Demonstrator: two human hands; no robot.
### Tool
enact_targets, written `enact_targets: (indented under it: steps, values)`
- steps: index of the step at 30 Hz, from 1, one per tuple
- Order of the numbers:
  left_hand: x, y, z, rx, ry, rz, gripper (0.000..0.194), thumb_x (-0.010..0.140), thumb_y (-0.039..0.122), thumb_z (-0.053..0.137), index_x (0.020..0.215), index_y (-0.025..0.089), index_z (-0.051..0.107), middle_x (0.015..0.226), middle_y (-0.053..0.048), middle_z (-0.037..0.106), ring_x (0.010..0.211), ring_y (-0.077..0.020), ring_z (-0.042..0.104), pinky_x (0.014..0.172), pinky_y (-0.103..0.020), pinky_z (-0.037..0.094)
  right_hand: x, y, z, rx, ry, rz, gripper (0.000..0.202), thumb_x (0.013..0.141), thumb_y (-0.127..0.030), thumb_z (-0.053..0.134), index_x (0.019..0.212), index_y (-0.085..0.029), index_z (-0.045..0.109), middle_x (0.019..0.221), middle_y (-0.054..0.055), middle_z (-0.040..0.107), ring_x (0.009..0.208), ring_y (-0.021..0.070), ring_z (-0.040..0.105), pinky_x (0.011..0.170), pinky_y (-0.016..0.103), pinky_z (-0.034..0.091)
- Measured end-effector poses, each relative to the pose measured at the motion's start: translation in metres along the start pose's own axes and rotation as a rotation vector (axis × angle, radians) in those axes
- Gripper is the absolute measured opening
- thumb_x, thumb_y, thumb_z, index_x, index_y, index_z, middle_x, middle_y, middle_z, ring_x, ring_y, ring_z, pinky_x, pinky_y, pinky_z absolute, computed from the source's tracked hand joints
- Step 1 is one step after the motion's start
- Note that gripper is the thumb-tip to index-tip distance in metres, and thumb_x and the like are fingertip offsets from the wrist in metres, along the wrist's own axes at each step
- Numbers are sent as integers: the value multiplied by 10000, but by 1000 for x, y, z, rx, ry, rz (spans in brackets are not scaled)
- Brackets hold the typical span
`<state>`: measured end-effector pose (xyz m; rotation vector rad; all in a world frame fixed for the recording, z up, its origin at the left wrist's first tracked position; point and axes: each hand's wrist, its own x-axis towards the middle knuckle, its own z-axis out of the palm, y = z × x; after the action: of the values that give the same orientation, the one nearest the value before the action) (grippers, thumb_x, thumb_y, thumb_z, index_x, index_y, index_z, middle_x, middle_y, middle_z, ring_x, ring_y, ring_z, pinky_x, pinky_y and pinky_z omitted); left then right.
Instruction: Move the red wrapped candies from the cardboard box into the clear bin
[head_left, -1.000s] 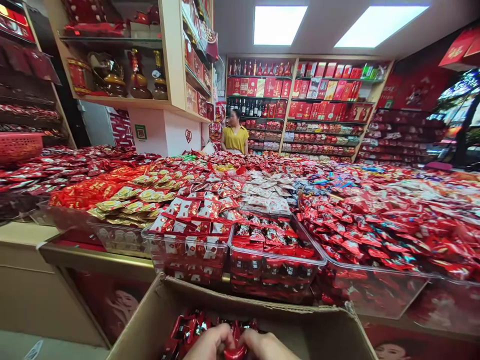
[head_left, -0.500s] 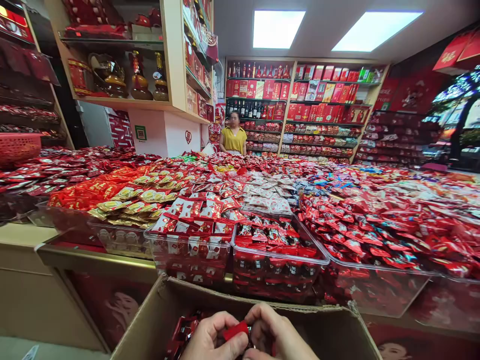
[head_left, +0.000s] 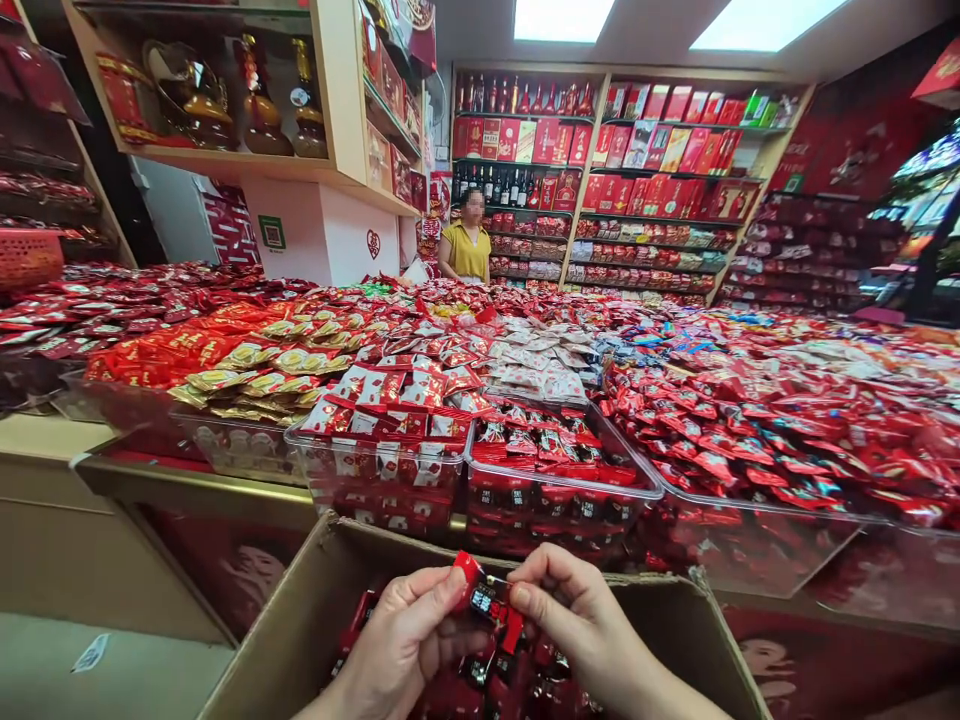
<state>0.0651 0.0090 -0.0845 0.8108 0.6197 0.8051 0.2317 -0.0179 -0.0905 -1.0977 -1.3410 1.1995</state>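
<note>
Above an open cardboard box (head_left: 289,600), a small red-and-black candy packet (head_left: 486,602) with white lettering is held between my two hands. My left hand (head_left: 412,632) pinches a red end of it between thumb and forefinger. On its other side, my right hand (head_left: 576,608) has thumb and forefinger closed on the packet's edge. Whether more than one packet is between the fingers I cannot tell. Inside the box, under my hands, lie more red-and-black candy packets (head_left: 480,668), partly hidden by my hands.
Just beyond the box stands a clear bin (head_left: 562,482) of similar red-and-black packets. Beside it is a clear bin (head_left: 375,458) of red-and-white packets. More candy heaps (head_left: 765,430) spread across the counter. Behind it stands a person in a yellow top (head_left: 466,252), before stocked shelves (head_left: 592,180).
My hands have risen and moved slightly apart, bringing the packet's black label and the packets in the box into view. The camera has tilted down.
</note>
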Motion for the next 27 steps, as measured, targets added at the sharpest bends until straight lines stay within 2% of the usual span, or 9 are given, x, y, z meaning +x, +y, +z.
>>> enact_targets:
  steps: [7,11,14,17,20,22,24,26,27]
  values:
    - [3,-6,-6,29,-20,-36,224,826,287,493,855,112,629,769,-75,653,723,-167,607,703,-289,458,3,4,-2,13,27,39,288,732,-414,557,708,-134,499,554,-32,463,483,70,402,460,200,318]
    - [6,-12,-13,271,17,39,208,755,312,588,833,121,620,702,-37,645,651,-140,586,608,-227,442,2,7,-4,-63,24,32,253,745,-385,547,708,-141,489,562,-34,456,495,72,395,463,198,319]
    - [8,-12,-17,458,32,108,236,714,334,624,782,109,619,631,-16,623,579,-119,540,550,-209,417,-1,6,-4,-251,-28,-46,186,777,-330,511,729,-151,492,593,-21,482,531,85,415,495,203,352]
    - [8,-12,-18,436,54,95,247,698,356,632,747,116,604,566,12,587,520,-92,492,508,-187,388,-4,3,-6,-472,-52,-238,121,782,-283,499,780,-162,496,770,40,560,653,113,504,594,218,420]
    - [7,-13,-15,291,68,51,244,690,367,638,729,132,587,527,29,561,455,-68,451,453,-168,348,-5,3,-6,-711,-168,-587,297,693,-304,611,939,-171,511,1100,115,509,835,147,540,692,225,449]
    - [5,-12,-13,207,49,19,248,672,370,654,715,135,585,525,26,558,437,-64,442,434,-166,328,-5,2,-6,-890,-161,-825,311,703,-251,607,989,-179,506,1082,103,549,794,145,556,645,222,461]
    - [3,-10,-10,149,13,-8,267,672,392,648,693,133,589,536,13,564,457,-74,456,453,-177,341,-5,-4,-8,-1020,-82,-1008,184,758,-170,533,941,-164,521,941,76,626,706,141,557,591,238,459]
    - [0,-8,-8,139,-17,-16,289,688,420,622,696,131,604,569,-9,583,509,-94,485,505,-198,372,-5,-19,-16,-1051,-24,-1090,132,779,-129,487,904,-146,527,874,74,645,685,143,554,587,259,454]
    - [-1,-7,-7,148,-20,-14,296,690,426,617,705,131,612,589,-19,594,536,-105,497,534,-210,385,-4,-30,-23,-1045,5,-1082,132,780,-121,482,902,-143,526,879,78,641,718,147,558,614,269,454]
